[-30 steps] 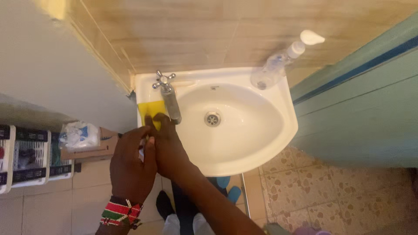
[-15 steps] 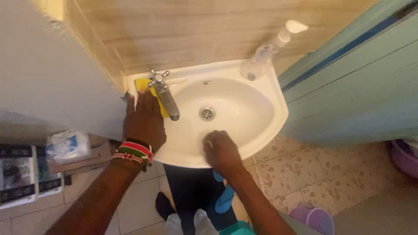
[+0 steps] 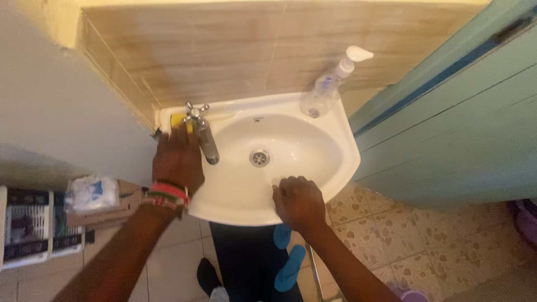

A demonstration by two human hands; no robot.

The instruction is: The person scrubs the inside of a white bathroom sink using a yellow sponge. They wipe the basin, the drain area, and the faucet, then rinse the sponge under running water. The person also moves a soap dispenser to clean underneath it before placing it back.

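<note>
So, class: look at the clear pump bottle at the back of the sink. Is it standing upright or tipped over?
Upright. The pump bottle stands on its base on the sink rim by the tiled wall, its white pump head on top. Neither hand touches it.

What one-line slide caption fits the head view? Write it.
Left hand on a yellow sponge beside the tap; right hand on the white basin's front rim.

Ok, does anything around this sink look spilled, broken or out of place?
Nothing stands out. The sink looks clean and dry, the soap dispenser stands upright on its rim, and the tap seems intact. The yellow sponge sits beside it.
</note>
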